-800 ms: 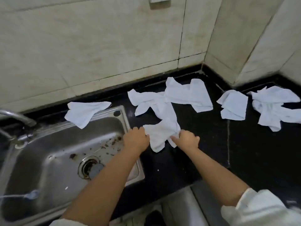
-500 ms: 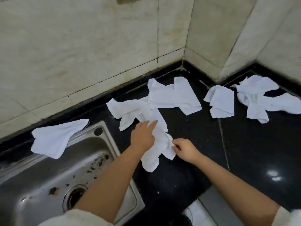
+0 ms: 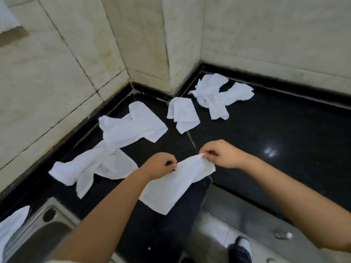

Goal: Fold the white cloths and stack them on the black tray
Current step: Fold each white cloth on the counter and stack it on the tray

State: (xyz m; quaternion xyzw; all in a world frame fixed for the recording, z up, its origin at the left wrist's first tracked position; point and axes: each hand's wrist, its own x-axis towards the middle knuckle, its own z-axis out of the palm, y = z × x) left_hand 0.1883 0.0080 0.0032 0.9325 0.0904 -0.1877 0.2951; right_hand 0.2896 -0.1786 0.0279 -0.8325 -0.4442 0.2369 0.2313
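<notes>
Both hands are up over the black tabletop (image 3: 284,141), and 1 white cloth (image 3: 171,188) hangs between them. The left hand (image 3: 161,165) pinches the cloth's top edge at 1 end, fingers curled in tight; the right hand (image 3: 221,153) pinches the other end between thumb and fingertips. The cloth droops down toward the tabletop's front edge, its lower corner hanging free. Behind the hands, more white cloths lie loose on the tabletop: a long twisted bundle (image 3: 106,160) at the left, a small crumpled one (image 3: 183,114) in the middle near the wall corner, and a tangled heap (image 3: 218,95) further right. At the lower left, a steel sink (image 3: 38,232) shows, with another cloth (image 3: 11,223) draped on its rim.
</notes>
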